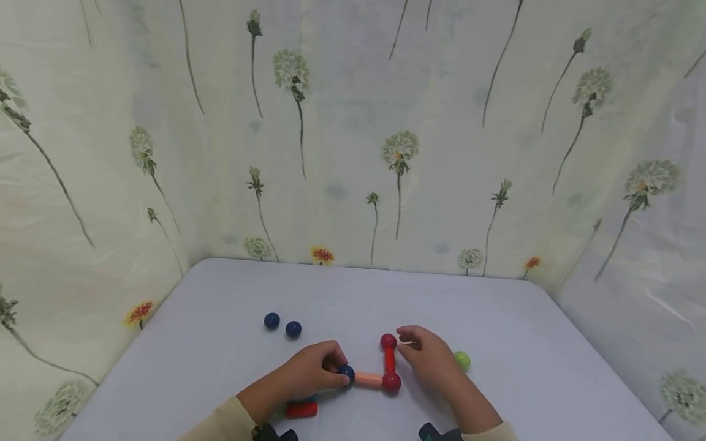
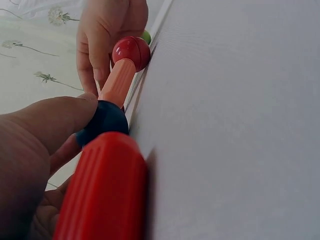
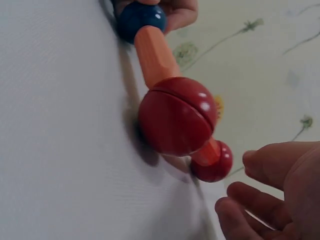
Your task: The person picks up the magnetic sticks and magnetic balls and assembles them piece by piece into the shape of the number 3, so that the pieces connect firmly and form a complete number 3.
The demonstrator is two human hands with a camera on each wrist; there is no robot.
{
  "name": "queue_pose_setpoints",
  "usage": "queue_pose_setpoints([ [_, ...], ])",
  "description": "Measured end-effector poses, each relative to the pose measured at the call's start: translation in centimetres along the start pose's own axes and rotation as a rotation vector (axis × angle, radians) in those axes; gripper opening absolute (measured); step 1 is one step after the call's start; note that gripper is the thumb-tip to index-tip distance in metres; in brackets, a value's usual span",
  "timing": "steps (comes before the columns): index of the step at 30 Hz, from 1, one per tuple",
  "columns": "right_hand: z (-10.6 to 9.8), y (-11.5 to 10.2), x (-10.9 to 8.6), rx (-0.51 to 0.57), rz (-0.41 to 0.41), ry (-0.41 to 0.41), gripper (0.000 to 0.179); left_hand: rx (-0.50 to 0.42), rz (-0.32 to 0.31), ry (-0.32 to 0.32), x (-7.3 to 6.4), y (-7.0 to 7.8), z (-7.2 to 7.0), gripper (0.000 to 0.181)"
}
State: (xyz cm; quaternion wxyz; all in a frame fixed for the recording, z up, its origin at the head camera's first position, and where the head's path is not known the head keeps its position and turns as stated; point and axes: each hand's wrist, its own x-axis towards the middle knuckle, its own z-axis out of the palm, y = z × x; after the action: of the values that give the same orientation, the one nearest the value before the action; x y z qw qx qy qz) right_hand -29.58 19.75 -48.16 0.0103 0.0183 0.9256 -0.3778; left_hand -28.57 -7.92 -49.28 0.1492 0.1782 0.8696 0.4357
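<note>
My left hand (image 1: 310, 372) pinches a dark blue ball (image 1: 347, 373) between thumb and fingers. From that ball an orange ribbed rod (image 1: 368, 380) runs right to a red ball (image 1: 391, 383). A red rod (image 1: 389, 360) leads away from this corner ball to a second red ball (image 1: 388, 341), so the joined pieces form an L low over the table. Beside the farther red ball is my right hand (image 1: 432, 360), fingers loosely bent and apart from it, holding nothing. In the right wrist view, a gap shows between its fingertips (image 3: 250, 160) and that ball.
Two loose dark blue balls, one left (image 1: 272, 321) and one right (image 1: 293, 329), lie beyond my left hand. A green ball (image 1: 462, 361) sits right of my right hand. Near my left wrist lie a red rod (image 1: 301, 410) and a partly hidden blue piece (image 1: 311, 399). A floral curtain (image 1: 353, 153) surrounds the white table (image 1: 496, 318).
</note>
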Motion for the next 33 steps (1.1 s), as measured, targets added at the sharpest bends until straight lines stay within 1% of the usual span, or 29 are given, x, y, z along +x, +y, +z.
queue_pose_setpoints([
  [4,-1.4,-0.4,-0.9,-0.101,-0.054,-0.035,0.025,-0.004,-0.017,-0.001,-0.1,0.0,0.0,0.025],
  [8,-3.0,0.2,-2.2,-0.153,-0.078,-0.111,0.018,-0.019,-0.026,-0.007,-0.2,-0.1,0.2,0.025],
  [12,-4.7,1.3,-3.7,-0.152,-0.103,-0.176,0.016,-0.018,-0.012,-0.008,0.0,0.0,0.3,0.025],
  [16,-6.3,2.2,-4.9,-0.144,-0.173,-0.245,0.020,-0.005,-0.001,0.000,0.0,0.0,0.1,0.025],
  [19,-7.2,2.8,-5.6,-0.147,-0.193,-0.281,0.022,-0.010,0.001,-0.004,0.0,0.0,0.0,0.025],
  [26,-8.4,4.1,-6.5,-0.166,-0.199,-0.260,0.023,-0.014,-0.011,0.006,0.0,-0.2,-0.2,0.025],
  [29,-8.8,4.9,-6.9,-0.155,-0.161,-0.289,0.023,-0.013,-0.008,0.011,0.1,-0.2,-0.2,0.025],
  [31,-9.0,5.5,-7.1,-0.127,-0.114,-0.325,0.023,-0.014,-0.005,0.007,0.1,-0.2,-0.1,0.025],
  [33,-9.2,6.2,-7.3,-0.108,-0.093,-0.355,0.025,-0.018,-0.003,-0.001,0.2,-0.1,0.0,0.025],
])
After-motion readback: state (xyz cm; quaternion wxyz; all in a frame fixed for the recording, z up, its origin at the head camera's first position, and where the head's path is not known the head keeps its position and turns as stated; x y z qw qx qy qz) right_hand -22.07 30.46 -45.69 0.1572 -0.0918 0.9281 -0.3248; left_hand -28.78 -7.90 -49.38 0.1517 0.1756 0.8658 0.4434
